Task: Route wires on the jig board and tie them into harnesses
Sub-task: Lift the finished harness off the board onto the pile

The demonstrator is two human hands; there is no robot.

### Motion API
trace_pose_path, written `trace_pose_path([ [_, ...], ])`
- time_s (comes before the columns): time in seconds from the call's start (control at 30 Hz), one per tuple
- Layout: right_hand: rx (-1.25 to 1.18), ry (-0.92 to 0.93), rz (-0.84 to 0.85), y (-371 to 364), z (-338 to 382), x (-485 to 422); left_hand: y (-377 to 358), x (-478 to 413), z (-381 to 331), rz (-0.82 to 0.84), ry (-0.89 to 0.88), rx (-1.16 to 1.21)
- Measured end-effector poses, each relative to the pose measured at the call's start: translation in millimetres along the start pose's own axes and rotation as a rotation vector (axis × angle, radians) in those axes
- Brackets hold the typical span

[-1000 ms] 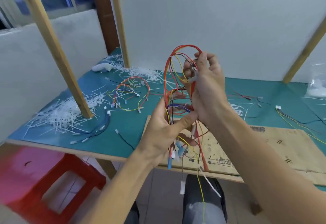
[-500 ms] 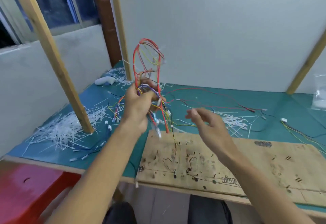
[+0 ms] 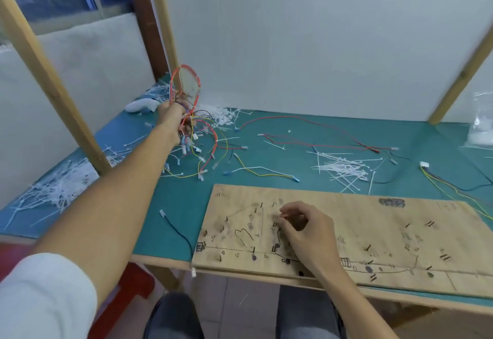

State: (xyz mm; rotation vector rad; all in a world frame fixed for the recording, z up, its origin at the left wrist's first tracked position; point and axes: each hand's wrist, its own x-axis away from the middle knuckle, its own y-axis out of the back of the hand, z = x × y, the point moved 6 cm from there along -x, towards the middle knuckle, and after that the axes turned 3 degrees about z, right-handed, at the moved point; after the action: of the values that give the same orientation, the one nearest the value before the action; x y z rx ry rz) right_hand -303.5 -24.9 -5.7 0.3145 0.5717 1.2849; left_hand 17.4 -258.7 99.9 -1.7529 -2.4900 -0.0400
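The jig board (image 3: 373,218), a flat sheet of wood marked with pen lines and studded with short dark pins, lies at the near edge of the teal table (image 3: 293,122). The right hand (image 3: 306,234) rests on the left part of the board. Its fingers are curled inward with thumb and forefinger close together by a pin, but the view is blurred there and I cannot tell whether they pinch anything.

The left hand (image 3: 172,122) is stretched out beyond the board's far left corner, raised above the table. Its fingers are wrapped tight round the wire harness (image 3: 186,90), whose red loop stands up above the fist while the connector ends hang below it.

Behind the board lie 1 loose yellow and white wire (image 3: 261,170), long red wires (image 3: 306,128) and a heap of white cable ties (image 3: 338,168). A black wire (image 3: 178,232) lies just beside the board's left edge. Further left of the board, a pile of tie offcuts (image 3: 61,186) is spread round a wooden post (image 3: 48,71). At the board's far right corner, a white connector (image 3: 424,164) trails yellow and dark wires.
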Motion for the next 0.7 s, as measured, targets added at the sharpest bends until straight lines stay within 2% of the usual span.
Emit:
trace_pose_path([
  [0.1,-0.042,0.001,0.003,-1.2,-4.6,-1.7,1.0,-23.9,41.0,-0.037,0.058,-0.214],
  [0.23,-0.045,0.005,0.005,-1.8,-9.2,-3.8,2.8,-45.2,66.1,-0.027,0.015,-0.771],
  [0.33,-0.04,0.001,-0.002,-2.8,-13.1,-5.3,-1.5,-54.2,63.9,-0.036,-0.071,-0.965],
  [0.4,-0.039,0.004,0.001,-3.9,-14.4,-5.8,-1.9,-57.2,60.9,-0.078,-0.121,-0.962],
  [0.53,-0.042,0.006,-0.006,-3.7,-15.0,-5.5,12.2,-59.0,58.9,-0.157,-0.112,-0.494],
  [0.6,-0.05,0.004,-0.003,-3.7,-15.1,-5.3,17.0,-60.0,58.6,-0.157,-0.128,-0.339],
  [0.67,-0.059,0.003,-0.001,-3.1,-14.7,-5.0,16.3,-52.0,50.8,-0.195,-0.202,-0.324],
  [0.7,-0.064,0.001,0.0,-2.9,-14.5,-4.9,13.8,-46.0,43.1,-0.222,-0.304,-0.429],
])
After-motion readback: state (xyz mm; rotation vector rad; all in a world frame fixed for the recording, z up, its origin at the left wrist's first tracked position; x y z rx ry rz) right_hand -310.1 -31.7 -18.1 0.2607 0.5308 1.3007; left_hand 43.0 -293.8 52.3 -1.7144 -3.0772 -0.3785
